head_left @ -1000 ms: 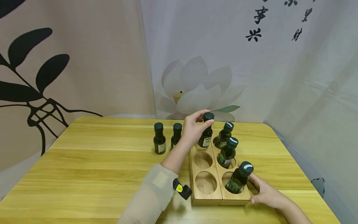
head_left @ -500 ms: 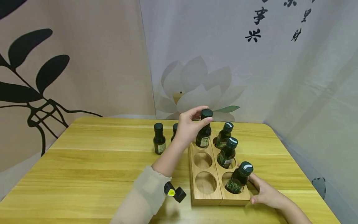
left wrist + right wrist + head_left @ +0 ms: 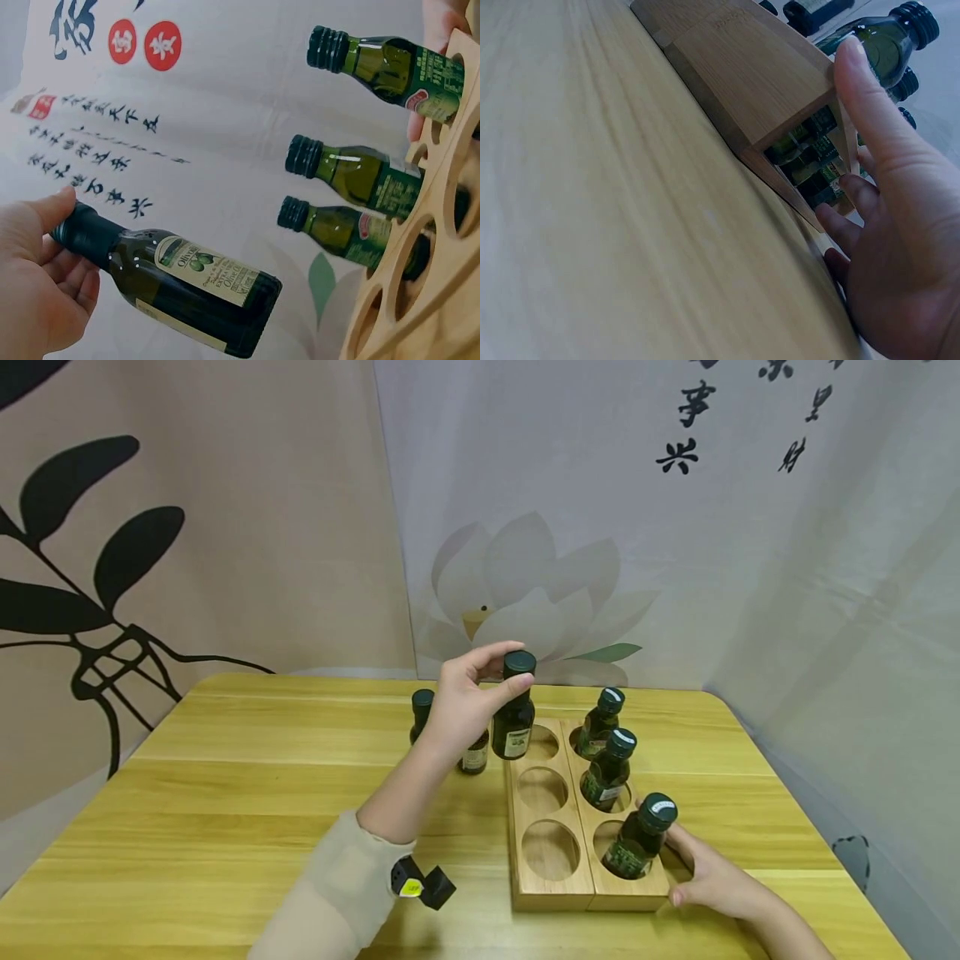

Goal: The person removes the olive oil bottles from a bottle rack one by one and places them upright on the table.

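My left hand (image 3: pixel 461 702) pinches a dark olive oil bottle (image 3: pixel 513 722) by its cap between thumb and fingers. The bottle hangs upright beside the far left corner of a wooden bottle rack (image 3: pixel 555 900); its cream label shows in the left wrist view. At the rack's near right corner, my right hand (image 3: pixel 716 881) grips the wood, thumb at the front corner and fingers along the side. Three green-capped bottles lean in the rack's right row: a near one (image 3: pixel 637 839), a middle one (image 3: pixel 607 772) and a far one (image 3: pixel 600 722).
Left of the rack, two more dark bottles stand on the wooden table (image 3: pixel 247 827): one bottle (image 3: pixel 474 756) close behind my left wrist, the other (image 3: pixel 422 710) partly hidden by my hand. A printed cloth backdrop (image 3: pixel 300 527) rises behind the table's far edge.
My left hand has lifted the bottle out of the rack's far left hole and carried it leftward. My right hand stays at the rack corner.
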A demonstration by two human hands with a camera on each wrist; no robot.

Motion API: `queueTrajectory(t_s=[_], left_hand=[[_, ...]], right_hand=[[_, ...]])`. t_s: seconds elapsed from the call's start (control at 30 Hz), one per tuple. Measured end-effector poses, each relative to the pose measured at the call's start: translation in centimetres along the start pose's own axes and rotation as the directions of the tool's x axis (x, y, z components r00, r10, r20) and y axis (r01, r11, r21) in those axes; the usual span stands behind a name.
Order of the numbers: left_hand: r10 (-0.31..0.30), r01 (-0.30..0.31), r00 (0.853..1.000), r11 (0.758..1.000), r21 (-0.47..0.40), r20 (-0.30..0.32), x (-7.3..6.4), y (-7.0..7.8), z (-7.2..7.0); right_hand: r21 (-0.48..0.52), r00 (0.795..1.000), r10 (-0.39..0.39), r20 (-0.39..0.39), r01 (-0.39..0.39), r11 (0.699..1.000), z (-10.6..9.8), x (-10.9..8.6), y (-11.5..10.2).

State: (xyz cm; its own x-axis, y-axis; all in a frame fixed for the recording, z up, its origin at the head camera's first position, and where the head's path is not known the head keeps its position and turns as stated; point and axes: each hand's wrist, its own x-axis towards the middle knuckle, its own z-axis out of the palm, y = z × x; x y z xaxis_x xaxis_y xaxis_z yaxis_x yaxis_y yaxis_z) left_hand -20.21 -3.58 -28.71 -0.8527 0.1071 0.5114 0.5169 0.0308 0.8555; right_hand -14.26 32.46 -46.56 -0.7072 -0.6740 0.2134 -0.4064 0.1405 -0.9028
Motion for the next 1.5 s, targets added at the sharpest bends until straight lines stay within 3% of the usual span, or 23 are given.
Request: queueTrajectory(t_s=[0.3, 0.57, 0.77, 1.23, 1.5], left_hand=[[0.004, -0.004, 1.000, 1.000, 0.008, -0.013, -0.9, 0.8, -3.0], [-0.040, 0.041, 0.999, 0.999, 0.032, -0.035, -1.7, 1.3, -6.0], [-0.039, 0.041, 0.998, 0.997, 0.058, -0.040, -2.0, 1.5, -8.3], [-0.105, 0.109, 0.994, 0.977, 0.181, -0.033, -2.7, 0.8, -13.2], [-0.078, 0.085, 0.996, 0.978, 0.193, -0.045, -2.3, -0.2, -15.1]], right_hand=[[0.001, 1.000, 0.013, -0.004, -0.013, 1.000, 0.0, 0.0, -0.2], [-0.006, 1.000, 0.005, -0.010, -0.005, 1.000, 0.0, 0.1, -0.2], [0.000, 1.000, 0.007, -0.009, -0.007, 1.000, -0.1, 0.1, -0.2], [0.008, 1.000, 0.019, -0.006, -0.019, 1.000, -0.1, 0.1, -0.1], [0.024, 1.000, 0.025, -0.007, -0.025, 0.999, 0.0, 0.1, -0.1]])
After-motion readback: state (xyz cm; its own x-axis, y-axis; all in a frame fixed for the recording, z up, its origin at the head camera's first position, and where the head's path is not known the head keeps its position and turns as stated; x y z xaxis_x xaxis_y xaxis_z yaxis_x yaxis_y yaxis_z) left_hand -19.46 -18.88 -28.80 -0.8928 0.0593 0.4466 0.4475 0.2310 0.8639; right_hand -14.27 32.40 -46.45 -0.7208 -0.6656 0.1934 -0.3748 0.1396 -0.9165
